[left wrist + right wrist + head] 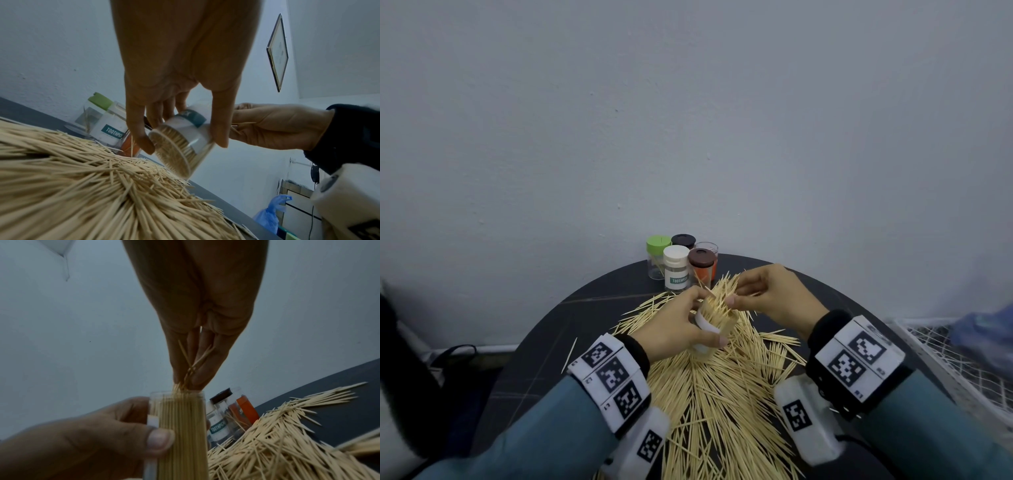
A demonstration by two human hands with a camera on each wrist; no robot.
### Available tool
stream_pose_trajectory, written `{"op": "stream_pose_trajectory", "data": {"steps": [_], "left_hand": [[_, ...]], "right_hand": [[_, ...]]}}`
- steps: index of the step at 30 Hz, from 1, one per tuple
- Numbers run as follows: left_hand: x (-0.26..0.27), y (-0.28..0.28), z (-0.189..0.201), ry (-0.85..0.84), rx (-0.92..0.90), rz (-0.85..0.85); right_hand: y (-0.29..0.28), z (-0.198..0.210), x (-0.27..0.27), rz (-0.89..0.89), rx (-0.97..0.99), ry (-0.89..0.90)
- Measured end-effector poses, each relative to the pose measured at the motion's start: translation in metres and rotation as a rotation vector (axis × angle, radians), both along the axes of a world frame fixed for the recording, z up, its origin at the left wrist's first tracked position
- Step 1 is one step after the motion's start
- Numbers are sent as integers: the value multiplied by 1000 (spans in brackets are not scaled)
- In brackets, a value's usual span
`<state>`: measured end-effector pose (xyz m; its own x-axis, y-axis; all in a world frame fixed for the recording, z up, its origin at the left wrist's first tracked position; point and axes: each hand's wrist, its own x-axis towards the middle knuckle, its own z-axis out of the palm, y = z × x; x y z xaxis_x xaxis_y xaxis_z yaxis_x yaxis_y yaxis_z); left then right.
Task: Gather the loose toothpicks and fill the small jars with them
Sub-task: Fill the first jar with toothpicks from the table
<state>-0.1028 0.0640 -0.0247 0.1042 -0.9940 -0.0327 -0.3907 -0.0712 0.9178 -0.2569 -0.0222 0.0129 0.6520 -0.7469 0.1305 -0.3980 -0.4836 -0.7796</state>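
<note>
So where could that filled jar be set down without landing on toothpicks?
Bare tabletop shows left of the toothpick pile, broken only by one stray toothpick, and on the far right edge past the right hand. Beside the standing jars and under the left hand holding the jar, it is crowded.

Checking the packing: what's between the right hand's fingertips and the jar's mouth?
Only toothpicks, pinched by the right hand and entering the jar; right wrist view.

A big pile of toothpicks (722, 387) is spread on the table (571, 315). Five jars (678, 263) are grouped behind the pile, by the wall (688, 102).
</note>
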Motion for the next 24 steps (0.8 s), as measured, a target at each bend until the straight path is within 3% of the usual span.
{"op": "stream_pose_trajectory", "data": {"steps": [5, 11, 13, 21, 24], "left_hand": [[-1, -1, 2, 21, 4, 2], [-1, -1, 2, 58, 7, 12], [-1, -1, 2, 69, 2, 14], [-2, 0, 3, 108, -24, 46], [-2, 0, 3, 121, -28, 63]], "right_hand": [[-4, 7, -5, -16, 139, -103], [-9, 17, -11, -62, 546, -468], [-11, 19, -14, -58, 599, -529], [-9, 12, -14, -52, 404, -562], [-8, 10, -11, -116, 277, -466]]}}
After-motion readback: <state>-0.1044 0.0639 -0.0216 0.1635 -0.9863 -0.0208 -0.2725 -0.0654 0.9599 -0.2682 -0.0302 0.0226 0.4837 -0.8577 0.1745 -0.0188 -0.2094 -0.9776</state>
